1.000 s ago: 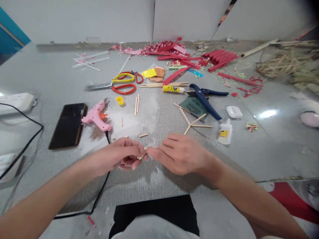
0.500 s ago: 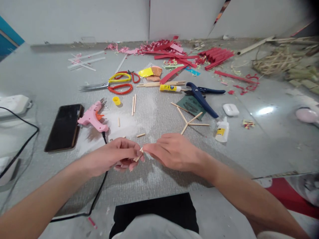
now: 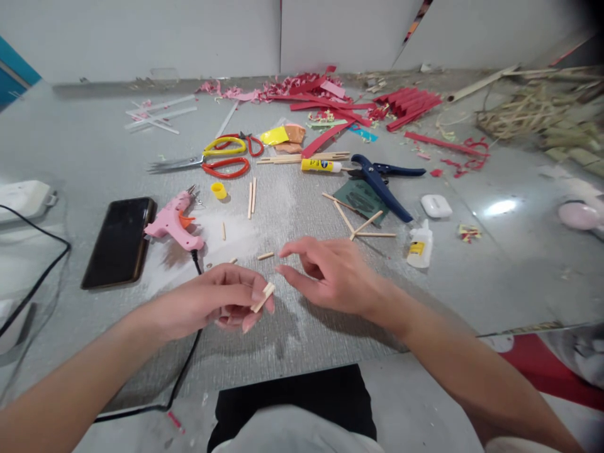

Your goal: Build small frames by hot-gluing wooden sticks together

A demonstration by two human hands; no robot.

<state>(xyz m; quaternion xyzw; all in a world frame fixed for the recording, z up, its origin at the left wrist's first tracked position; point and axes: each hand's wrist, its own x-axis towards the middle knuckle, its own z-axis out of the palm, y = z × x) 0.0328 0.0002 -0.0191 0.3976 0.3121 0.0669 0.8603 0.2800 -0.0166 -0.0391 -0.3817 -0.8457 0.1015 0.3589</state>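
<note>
My left hand (image 3: 231,294) pinches short wooden sticks (image 3: 263,297) lying side by side, held just above the table near its front. To the right, my right hand (image 3: 325,272) holds nothing; thumb and forefinger are apart, facing the sticks. A loose short stick piece (image 3: 265,256) lies beyond the gap between the hands. Behind my right hand is a branching figure of joined sticks (image 3: 353,233), partly covered by that hand. Left of it, two longer sticks (image 3: 252,198) and another small piece (image 3: 223,231) rest on the table.
A pink glue gun (image 3: 177,220) and a phone (image 3: 117,242) lie left, the gun's cord passing under my left arm. Scissors (image 3: 202,160), a glue stick (image 3: 321,165) and blue-handled cutters (image 3: 382,182) lie farther back. A small glue bottle (image 3: 419,246) stands right. Red paper strips (image 3: 330,110) are heaped behind.
My right hand has let go of the sticks and drawn back a little, with its thumb and forefinger now apart. My left hand keeps the sticks in nearly the same place.
</note>
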